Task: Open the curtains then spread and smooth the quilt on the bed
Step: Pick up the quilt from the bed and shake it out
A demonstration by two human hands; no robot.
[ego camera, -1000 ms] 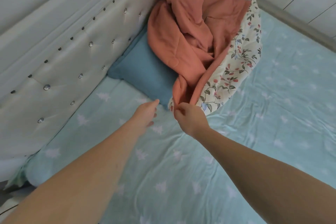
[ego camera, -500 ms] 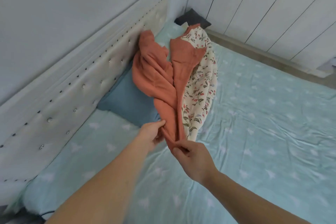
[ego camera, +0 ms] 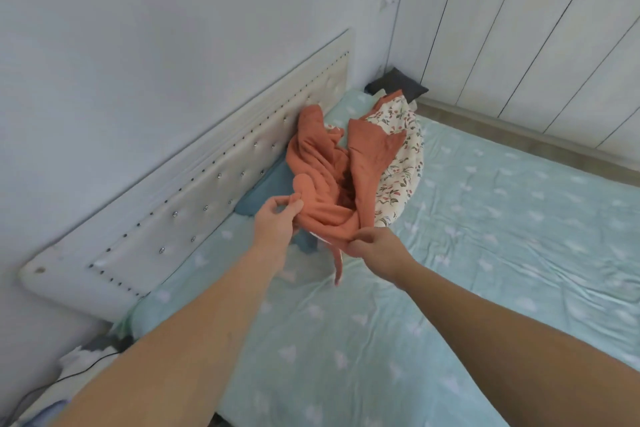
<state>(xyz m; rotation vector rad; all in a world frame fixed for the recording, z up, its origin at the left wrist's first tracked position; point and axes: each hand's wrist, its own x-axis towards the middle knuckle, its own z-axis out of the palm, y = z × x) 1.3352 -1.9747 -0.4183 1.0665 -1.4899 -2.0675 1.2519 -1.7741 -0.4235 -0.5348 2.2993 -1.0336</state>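
Both hands have a grip on the quilt: left hand [ego camera: 275, 222] pinches a fold of the rust-orange side btwn thumb & fingers; right hand [ego camera: 375, 248] has its fingers curled round the near edge, w/ a thin strip of fabric dangling below it. The soft, crumpled quilt [ego camera: 349, 180], rust-orange on one face & cream floral-print on the other, sits bunched in a heap at the head of the bed, partly over a blue pillow [ego camera: 273, 189], near the cream studded padded headboard [ego camera: 194, 204]. Near part is raised just off the pale aqua sheet w/ white tree shapes [ego camera: 485, 253], which is wrinkled. A dark grey cushion [ego camera: 401, 85] lies in the far corner.

Looks light, limp & floppy; no stiffness, so it will sag and twist wherever unsupported. Prob best held at two corners or along one hem, hands well apart, to shake it flat. No curtains in view.
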